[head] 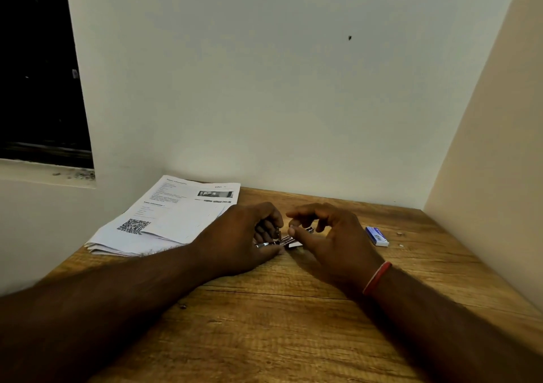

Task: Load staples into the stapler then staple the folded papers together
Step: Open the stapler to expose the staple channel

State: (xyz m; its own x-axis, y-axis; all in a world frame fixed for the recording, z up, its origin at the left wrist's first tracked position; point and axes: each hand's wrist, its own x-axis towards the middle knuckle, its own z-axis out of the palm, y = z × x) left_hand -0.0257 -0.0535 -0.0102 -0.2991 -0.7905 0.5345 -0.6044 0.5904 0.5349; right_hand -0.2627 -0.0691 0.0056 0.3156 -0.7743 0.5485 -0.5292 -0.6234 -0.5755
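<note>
A small metal stapler [283, 240] lies on the wooden table [293, 324] between my two hands, mostly hidden by my fingers. My left hand [241, 235] is curled around its left end and holds it down. My right hand [332, 235] pinches the shiny right end between thumb and forefinger, the other fingers raised. The folded printed papers [170, 218], with a QR code on top, lie in a stack at the back left of the table, apart from both hands. A blue and white staple box [377, 236] rests to the right of my right hand.
White walls close the table in at the back and on the right. A dark window opening [38, 74] with a sill is at the upper left. Small bits [399, 233] lie near the staple box. A red band circles my right wrist.
</note>
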